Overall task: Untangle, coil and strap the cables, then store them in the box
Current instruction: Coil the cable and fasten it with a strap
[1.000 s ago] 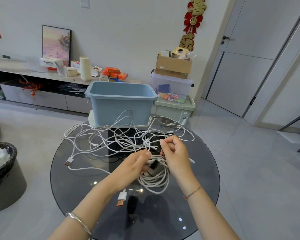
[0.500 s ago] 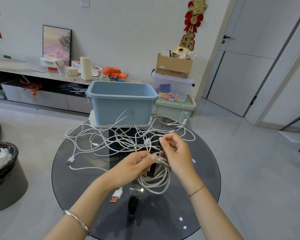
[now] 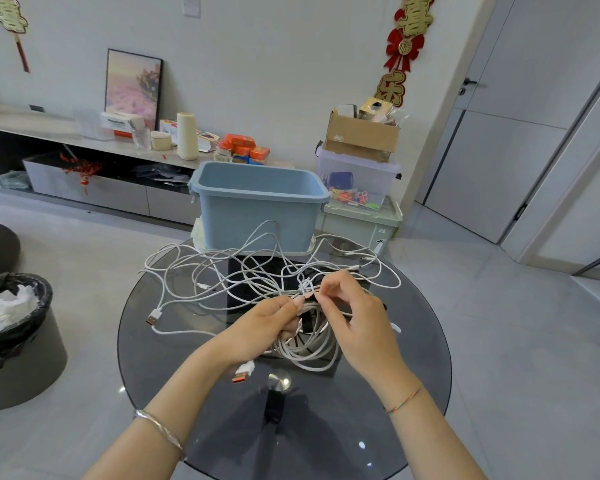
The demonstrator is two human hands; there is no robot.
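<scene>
The cables before you are white, both the loose tangle and the coil, and the strap across that coil is black. The plug beside it is white with an orange tip. The box is pale blue, and the table is dark smoked glass. Your left wrist bears a silver bangle, and your right a thin bracelet braided in red, green and yellow. The wall ornament is red and gold, and the bin is grey with a black liner.
</scene>
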